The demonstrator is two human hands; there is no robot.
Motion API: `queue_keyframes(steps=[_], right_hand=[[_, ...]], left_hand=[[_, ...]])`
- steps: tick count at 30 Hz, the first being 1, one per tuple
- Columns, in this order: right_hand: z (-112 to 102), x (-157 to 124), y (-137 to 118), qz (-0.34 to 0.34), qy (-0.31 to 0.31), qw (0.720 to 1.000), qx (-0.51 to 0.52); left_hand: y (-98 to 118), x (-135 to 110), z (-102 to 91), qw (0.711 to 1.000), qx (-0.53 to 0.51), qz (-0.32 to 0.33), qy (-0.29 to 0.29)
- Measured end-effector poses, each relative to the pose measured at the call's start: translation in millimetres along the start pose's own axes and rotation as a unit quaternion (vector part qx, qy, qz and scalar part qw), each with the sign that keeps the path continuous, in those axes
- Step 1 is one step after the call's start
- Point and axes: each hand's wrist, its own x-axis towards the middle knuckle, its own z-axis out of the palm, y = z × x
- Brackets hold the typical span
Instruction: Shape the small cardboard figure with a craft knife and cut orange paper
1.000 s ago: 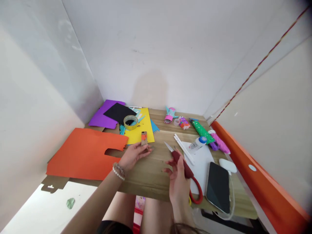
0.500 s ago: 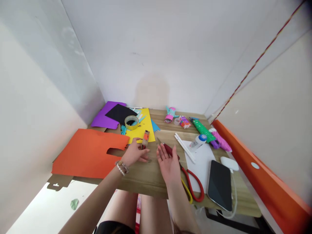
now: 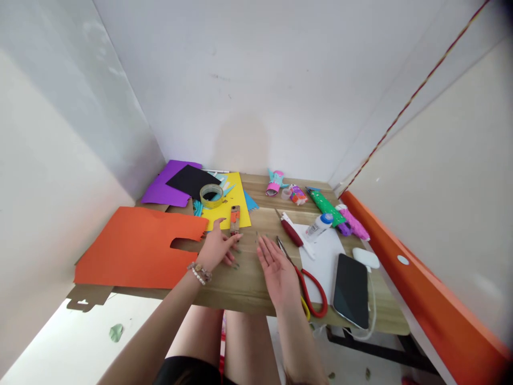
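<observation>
My left hand (image 3: 218, 248) rests on the wooden table (image 3: 248, 278) and pinches a small brown and orange cardboard piece (image 3: 234, 219) that stands upright at the edge of the yellow paper (image 3: 224, 214). My right hand (image 3: 276, 267) lies flat on the table, palm up, fingers stretched, holding nothing. Just to its right lie the red-handled scissors (image 3: 306, 278), blades apart, pointing away from me. A large orange sheet (image 3: 136, 248) with a cut-out notch lies left of my left hand.
A tape roll (image 3: 211, 195), black paper (image 3: 191, 181) and purple paper (image 3: 166, 187) sit at the back left. White paper (image 3: 324, 251), glue bottle (image 3: 318, 225), phone (image 3: 351, 290), white case (image 3: 365, 258) and decorated paper rolls (image 3: 328, 208) lie to the right. An orange rail (image 3: 420, 289) borders the right side.
My right hand has put the scissors down on the table and now lies open beside them. My left hand still holds the small cardboard piece in about the same place.
</observation>
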Motion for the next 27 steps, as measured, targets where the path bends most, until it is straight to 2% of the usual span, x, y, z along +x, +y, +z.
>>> queue_keyframes(steps=[3, 5, 8, 9, 10, 11, 13, 15, 16, 18, 20, 22, 24, 25, 27], right_hand=[[-8.7, -20.3, -1.4, -0.07, -0.026, 0.995, -0.07], [-16.9, -35.3, -3.4, -0.128, -0.023, 0.981, -0.146], [-33.4, -52.7, -8.5, -0.193, 0.004, 0.949, -0.25], [-39.9, -56.0, -11.0, -0.209, 0.015, 0.933, -0.294], [-46.8, -57.9, -13.9, -0.228, 0.027, 0.91, -0.344], [-54.1, -58.2, -17.2, -0.256, 0.031, 0.876, -0.407], [-69.2, -55.4, -24.4, -0.343, 0.025, 0.761, -0.551], [-84.2, -49.7, -30.5, -0.411, 0.054, 0.659, -0.627], [-91.0, -46.6, -32.7, -0.428, 0.06, 0.614, -0.66], [-101.8, -40.8, -35.0, -0.419, 0.058, 0.529, -0.736], [-107.4, -35.8, -35.6, -0.393, 0.048, 0.456, -0.797], [-107.6, -31.5, -36.7, -0.367, 0.051, 0.401, -0.838], [-104.1, -27.7, -40.2, -0.325, 0.064, 0.368, -0.869], [-101.9, -25.9, -42.8, -0.297, 0.07, 0.362, -0.881], [-97.9, -23.1, -48.5, -0.236, 0.071, 0.373, -0.894]], left_hand=[[0.8, -15.5, -3.2, 1.0, 0.0, 0.005, 0.007], [2.4, -35.4, -11.2, 1.0, -0.015, 0.023, -0.003], [3.6, -74.9, -36.6, 0.998, -0.022, 0.037, -0.036], [2.6, -88.6, -48.3, 0.999, -0.007, 0.036, -0.029], [0.7, -101.6, -61.0, 0.999, 0.017, 0.045, 0.011], [-2.5, -113.6, -74.2, 0.997, 0.037, 0.056, 0.042], [-12.0, -132.5, -99.5, 0.986, 0.053, 0.103, 0.118], [-24.9, -143.5, -119.9, 0.952, 0.115, 0.186, 0.214], [-32.0, -146.2, -127.2, 0.935, 0.155, 0.229, 0.223], [-46.9, -148.4, -134.7, 0.912, 0.209, 0.292, 0.196], [-62.1, -151.0, -132.2, 0.91, 0.217, 0.298, 0.19], [-76.6, -158.1, -121.7, 0.919, 0.161, 0.262, 0.247], [-89.1, -169.3, -108.3, 0.931, 0.082, 0.176, 0.307], [-94.0, -175.0, -102.6, 0.947, 0.02, 0.117, 0.297], [-100.5, -183.4, -96.2, 0.966, -0.119, -0.021, 0.227]])
